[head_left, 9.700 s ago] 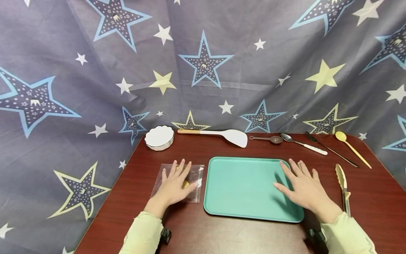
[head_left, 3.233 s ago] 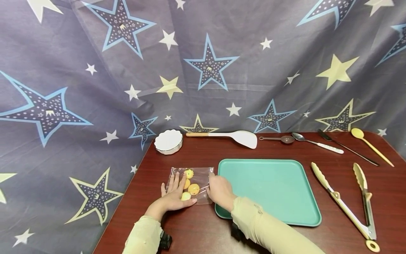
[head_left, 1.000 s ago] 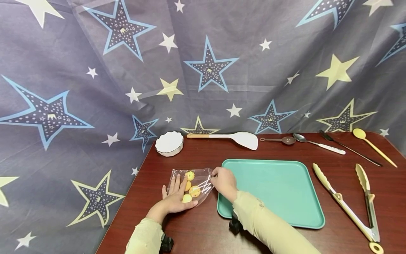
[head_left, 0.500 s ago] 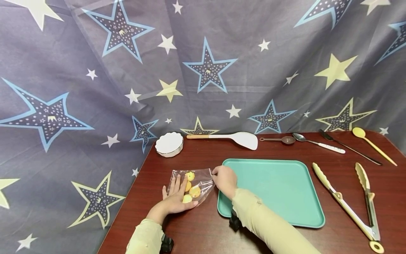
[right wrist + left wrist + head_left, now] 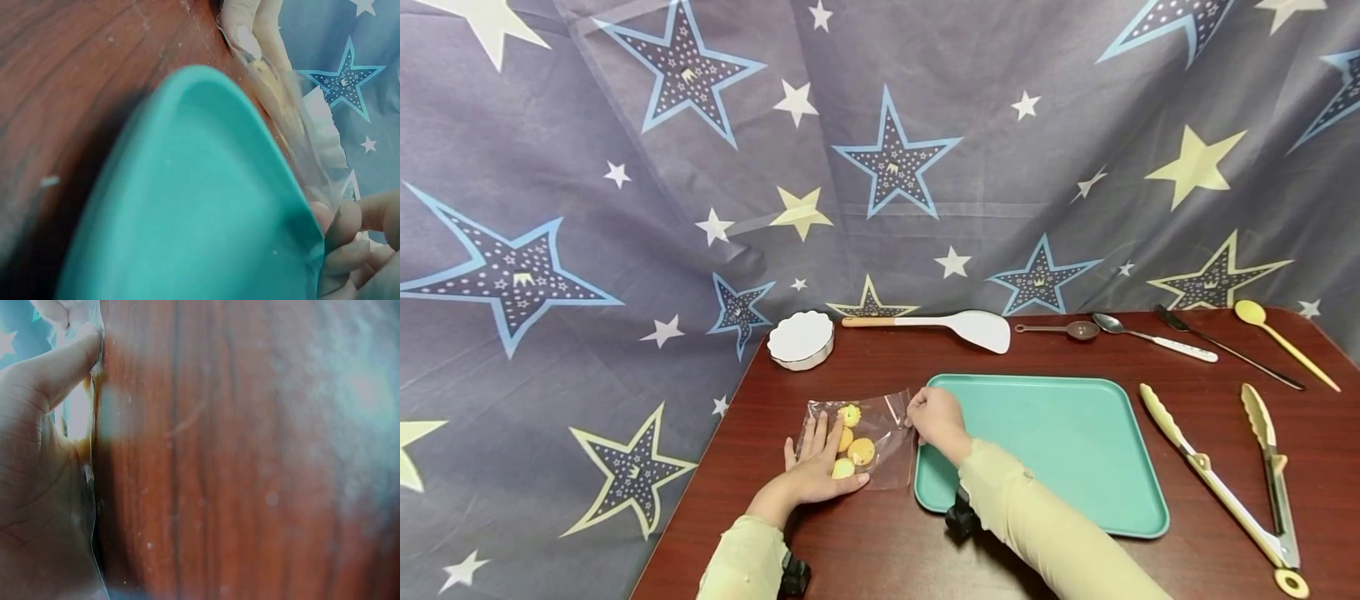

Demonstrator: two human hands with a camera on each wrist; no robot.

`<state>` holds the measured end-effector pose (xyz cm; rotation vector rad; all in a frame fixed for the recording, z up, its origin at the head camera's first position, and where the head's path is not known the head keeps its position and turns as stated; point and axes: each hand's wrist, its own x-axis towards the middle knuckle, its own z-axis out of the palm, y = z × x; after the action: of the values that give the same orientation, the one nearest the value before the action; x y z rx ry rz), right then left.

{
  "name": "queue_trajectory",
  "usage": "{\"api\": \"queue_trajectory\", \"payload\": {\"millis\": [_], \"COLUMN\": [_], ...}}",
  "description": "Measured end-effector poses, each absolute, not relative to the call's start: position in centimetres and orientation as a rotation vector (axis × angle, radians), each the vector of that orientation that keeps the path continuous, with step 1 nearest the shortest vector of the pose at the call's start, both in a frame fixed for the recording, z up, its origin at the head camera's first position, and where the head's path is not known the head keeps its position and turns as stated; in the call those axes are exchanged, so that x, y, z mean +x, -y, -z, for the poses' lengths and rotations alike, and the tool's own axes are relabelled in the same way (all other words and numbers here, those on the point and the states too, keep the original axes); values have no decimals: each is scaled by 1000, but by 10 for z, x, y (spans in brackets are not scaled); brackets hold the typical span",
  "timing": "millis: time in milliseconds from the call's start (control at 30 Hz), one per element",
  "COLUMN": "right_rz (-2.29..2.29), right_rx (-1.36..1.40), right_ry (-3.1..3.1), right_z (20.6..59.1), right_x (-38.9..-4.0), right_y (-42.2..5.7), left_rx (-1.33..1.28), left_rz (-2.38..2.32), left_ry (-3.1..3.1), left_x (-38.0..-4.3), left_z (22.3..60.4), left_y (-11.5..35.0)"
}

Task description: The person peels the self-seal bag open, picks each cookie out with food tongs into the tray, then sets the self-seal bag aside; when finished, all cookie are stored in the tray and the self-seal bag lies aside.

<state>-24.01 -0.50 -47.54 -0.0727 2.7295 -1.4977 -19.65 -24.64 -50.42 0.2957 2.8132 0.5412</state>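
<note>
A clear plastic bag (image 5: 891, 454) lies on the table with several small yellow and orange round pieces (image 5: 861, 452) inside, resembling little cookies or pastries. Across its left part my left hand (image 5: 808, 471) rests with straight, spread fingers, covering some of the contents. At the bag's upper right edge, my right hand (image 5: 938, 417) has curled fingers and pinches the plastic, above the left rim of a teal tray (image 5: 1045, 450). In the right wrist view the bag's film (image 5: 312, 169) stretches between the two hands, beside the tray's corner.
Tongs (image 5: 1273, 546) lie spread on the right. Along the back are a white fluted dish (image 5: 801, 342), a white spatula (image 5: 977, 331), a brown measuring spoon (image 5: 1081, 331), a metal spoon (image 5: 1157, 340), a dark-ended slim utensil (image 5: 1232, 350) and a yellow spoon (image 5: 1255, 315).
Over the last second my right hand has shifted slightly right with the bag's edge, and the bag's right part now spreads wider. My left hand has stayed in place.
</note>
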Motion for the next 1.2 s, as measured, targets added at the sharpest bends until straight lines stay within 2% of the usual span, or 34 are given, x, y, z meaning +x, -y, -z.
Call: {"api": "queue_trajectory", "payload": {"millis": [467,1200], "right_rz": [1267,1070], "right_rx": [-331,-269], "right_ry": [-2891,-2894], "right_z": [473,478], "right_x": [-227,-218], "right_y": [2,-1], "left_rx": [299,396], "left_rz": [-558,-631], "left_ry": [-2809,-3110], "left_x": [-196,-196], "left_z": [501,476], "left_y": [246,234]}}
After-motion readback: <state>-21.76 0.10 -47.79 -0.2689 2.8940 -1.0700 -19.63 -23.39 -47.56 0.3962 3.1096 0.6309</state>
